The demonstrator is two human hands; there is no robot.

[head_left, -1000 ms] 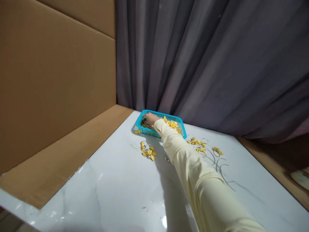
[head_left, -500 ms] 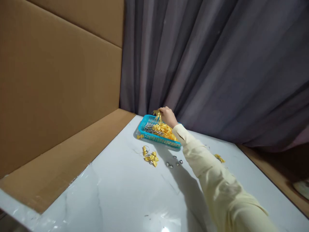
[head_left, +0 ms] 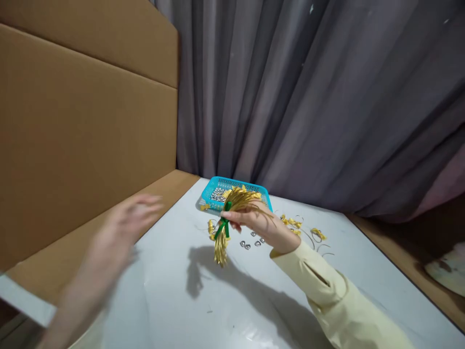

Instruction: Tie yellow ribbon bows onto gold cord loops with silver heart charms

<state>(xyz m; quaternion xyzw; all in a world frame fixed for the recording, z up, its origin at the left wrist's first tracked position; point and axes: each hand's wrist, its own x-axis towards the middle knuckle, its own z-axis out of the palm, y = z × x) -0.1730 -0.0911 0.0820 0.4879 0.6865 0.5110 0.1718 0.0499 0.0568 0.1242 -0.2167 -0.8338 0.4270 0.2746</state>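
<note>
A bundle of thin gold ties (head_left: 220, 248), bound in the middle with a green band (head_left: 224, 221), is pinched in my right hand (head_left: 254, 220) above the table. Its strands fan out at both ends. My left hand (head_left: 134, 218) is raised over the left side of the table, smeared by motion, and its fingers cannot be made out clearly. Behind the bundle is a blue plastic basket (head_left: 209, 190) with small silver pieces (head_left: 219, 195) and yellow ribbon bows (head_left: 257, 195) in it, partly hidden by my right hand.
Several silver heart-shaped pieces (head_left: 247, 246) lie on the white tabletop (head_left: 174, 300). Yellow bows with thin wires (head_left: 317, 234) lie at the right, others (head_left: 211, 226) behind the bundle. Cardboard (head_left: 90, 131) walls the left side; a grey curtain (head_left: 308, 121) hangs behind.
My right hand has come back from over the basket toward me, now with the green-banded gold bundle. My left hand has entered at the left. The view has shifted slightly.
</note>
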